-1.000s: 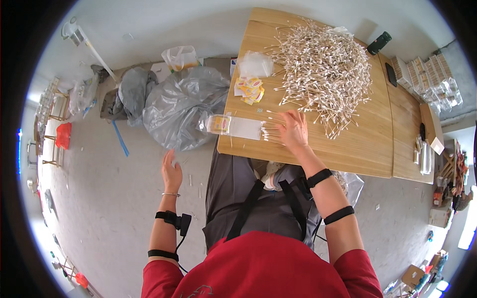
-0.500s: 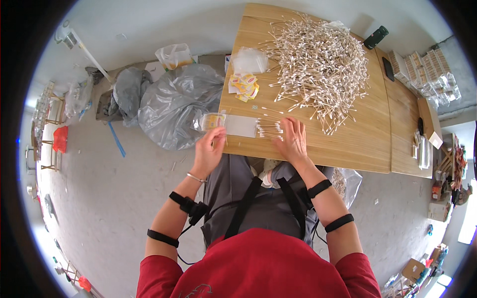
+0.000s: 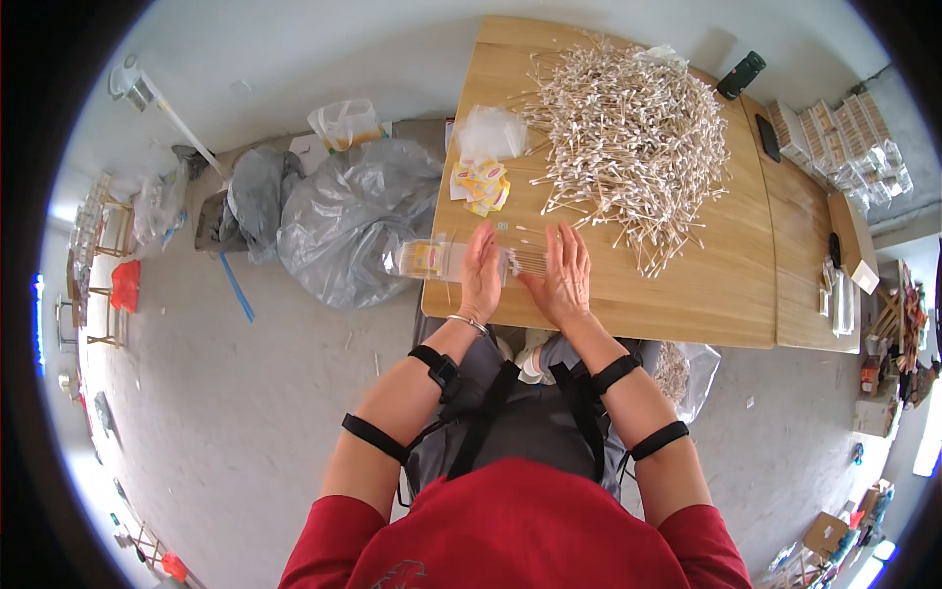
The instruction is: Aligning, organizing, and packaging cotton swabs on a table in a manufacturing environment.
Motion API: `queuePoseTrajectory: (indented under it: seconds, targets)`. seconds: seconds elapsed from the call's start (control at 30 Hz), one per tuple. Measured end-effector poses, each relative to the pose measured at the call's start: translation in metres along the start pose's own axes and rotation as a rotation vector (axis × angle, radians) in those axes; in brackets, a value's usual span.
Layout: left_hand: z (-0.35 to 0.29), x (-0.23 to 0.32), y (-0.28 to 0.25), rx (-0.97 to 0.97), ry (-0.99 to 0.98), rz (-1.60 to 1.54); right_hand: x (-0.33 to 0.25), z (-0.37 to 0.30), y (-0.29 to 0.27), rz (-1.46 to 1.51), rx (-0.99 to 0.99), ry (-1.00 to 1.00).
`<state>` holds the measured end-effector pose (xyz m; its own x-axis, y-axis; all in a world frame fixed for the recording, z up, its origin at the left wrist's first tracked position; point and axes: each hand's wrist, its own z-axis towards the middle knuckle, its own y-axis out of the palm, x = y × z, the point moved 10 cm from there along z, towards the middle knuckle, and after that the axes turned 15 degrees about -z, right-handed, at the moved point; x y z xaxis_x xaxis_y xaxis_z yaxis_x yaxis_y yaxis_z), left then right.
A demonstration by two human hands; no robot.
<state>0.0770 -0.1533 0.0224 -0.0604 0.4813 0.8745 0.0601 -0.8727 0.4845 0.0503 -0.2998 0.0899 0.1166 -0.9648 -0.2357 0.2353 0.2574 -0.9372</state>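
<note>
My left hand [image 3: 481, 268] is upright with its fingers stretched out, at the left end of a small row of cotton swabs [image 3: 531, 261] on the wooden table. On the row's other end, my right hand [image 3: 564, 277] has its fingers extended and its thumb out toward the swabs. The swabs lie side by side between my hands, partly hidden by them. Left of my left hand lies a clear plastic bag [image 3: 400, 258] with a yellow label card [image 3: 426, 256] and swabs in it, jutting over the table's left edge.
A large heap of loose cotton swabs [image 3: 633, 147] covers the table's far middle. Yellow cards [image 3: 482, 187] and clear bags [image 3: 493, 133] lie left of it. A dark bottle [image 3: 741, 75], a phone [image 3: 767, 137] and stacked packs [image 3: 844, 142] are at right. A grey plastic sack [image 3: 358, 226] stands at left.
My left hand has moved right, from the labelled bag to the left end of the swab row. My right hand has shifted slightly, staying at the row's right end.
</note>
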Motion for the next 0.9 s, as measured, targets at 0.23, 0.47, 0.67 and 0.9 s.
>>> queuePoseTrajectory:
  seconds: [0.23,0.47,0.67,0.9]
  targets:
    - [0.000,-0.002,0.006,0.062,0.004,-0.169,-0.005,0.012,0.014,-0.066,-0.007,-0.089]
    - [0.000,0.006,0.008,0.093,0.015,-0.232,0.006,0.010,0.021,0.139,0.014,-0.082]
    - [0.005,-0.003,0.010,0.075,-0.019,-0.182,0.052,0.003,0.035,0.754,0.169,0.327]
    - [0.005,-0.010,0.020,-0.018,-0.085,-0.177,0.024,0.015,0.036,0.902,0.126,0.227]
